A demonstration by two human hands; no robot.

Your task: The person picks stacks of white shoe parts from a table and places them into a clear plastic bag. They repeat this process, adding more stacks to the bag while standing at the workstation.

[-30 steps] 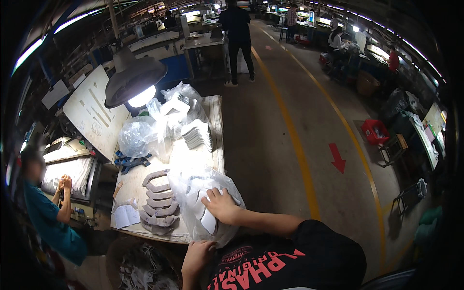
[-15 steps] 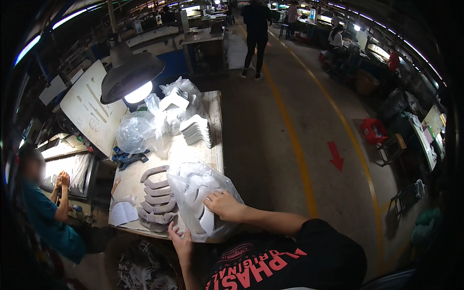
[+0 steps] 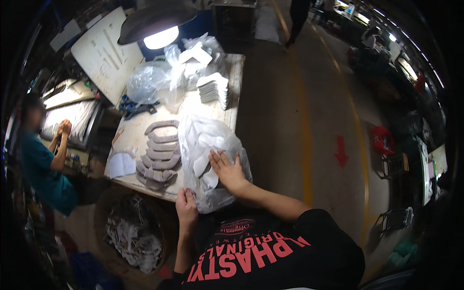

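A clear plastic bag with white curved cut pieces inside lies at the near right corner of the worktable. My right hand rests on it, fingers spread, palm down over the pieces at its mouth. At the bag's near left edge, my left hand has its fingers closed on the plastic. Just left of the bag, several grey-brown curved pieces are laid in a row, the nearest ones heaped. Beyond the bag stands a stack of white shaped pieces.
A lamp hangs over the far side of the table, above more plastic bags and blue straps. White paper lies at left. A basket of scraps stands below. A co-worker works at left.
My view has tilted down, so the table sits higher and farther right. My left fingers have closed on the bag's edge. My right hand has spread its fingers over the bag.
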